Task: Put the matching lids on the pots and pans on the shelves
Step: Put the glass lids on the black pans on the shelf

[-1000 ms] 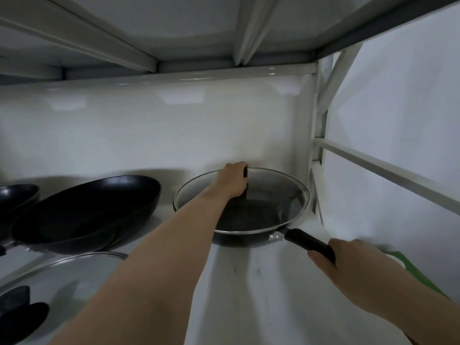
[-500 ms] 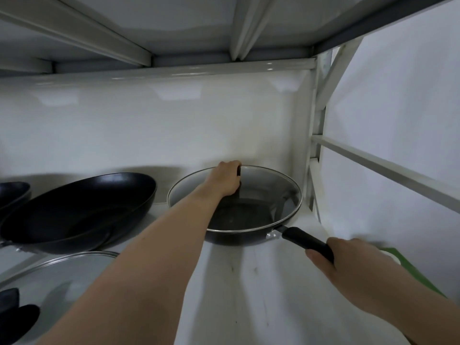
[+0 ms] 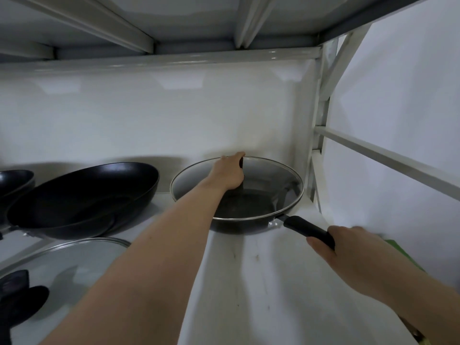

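Note:
A black frying pan sits at the back right of the white shelf. A glass lid with a metal rim lies on it. My left hand grips the lid's black handle from above. My right hand holds the pan's black handle at the front right. A second glass lid with a black handle lies at the front left. A large black wok without a lid stands to the left of the pan.
Another black pan shows at the far left edge. The upper shelf's underside hangs low overhead. A white upright post and a cross rail bound the right side. Something green lies behind my right wrist.
The view has shifted a little. Both hands keep their grips, and the lidded pan sits slightly further back on the shelf.

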The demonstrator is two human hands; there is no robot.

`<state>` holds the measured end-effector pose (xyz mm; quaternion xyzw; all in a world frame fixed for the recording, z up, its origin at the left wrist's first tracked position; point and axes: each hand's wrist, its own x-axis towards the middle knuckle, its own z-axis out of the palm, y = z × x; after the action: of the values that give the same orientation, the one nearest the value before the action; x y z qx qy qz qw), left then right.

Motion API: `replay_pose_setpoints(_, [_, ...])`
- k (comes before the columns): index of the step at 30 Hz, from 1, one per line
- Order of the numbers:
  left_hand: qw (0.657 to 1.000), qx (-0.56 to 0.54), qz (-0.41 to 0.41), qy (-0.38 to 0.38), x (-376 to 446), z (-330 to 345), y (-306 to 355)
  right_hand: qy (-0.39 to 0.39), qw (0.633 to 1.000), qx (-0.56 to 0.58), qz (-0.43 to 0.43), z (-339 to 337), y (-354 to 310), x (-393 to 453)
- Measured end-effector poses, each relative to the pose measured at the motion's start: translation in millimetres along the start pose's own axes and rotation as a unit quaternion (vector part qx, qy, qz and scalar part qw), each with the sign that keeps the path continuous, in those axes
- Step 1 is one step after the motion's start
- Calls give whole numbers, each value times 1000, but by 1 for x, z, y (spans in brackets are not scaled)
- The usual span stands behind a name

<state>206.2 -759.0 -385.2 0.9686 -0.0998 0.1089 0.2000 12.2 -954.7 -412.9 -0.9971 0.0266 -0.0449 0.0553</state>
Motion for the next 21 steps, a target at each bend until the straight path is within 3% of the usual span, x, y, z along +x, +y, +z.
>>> replay_pose_setpoints(7, [992, -126, -25, -19, -16, -12, -4, 1, 1000, -5, 3, 2, 0, 3])
replay_pose_setpoints(10, [992, -122, -19, -15, -29, -15, -5, -3, 1000, -6, 0, 3, 1, 4])
replay_pose_setpoints(14, [997, -75, 1, 1, -57, -23, -4, 21, 1000, -12, 7, 3, 3, 3])
replay_pose_setpoints(21, [989, 129, 63, 43, -120, -57, -28, 35, 998, -37, -22, -5, -8, -5])
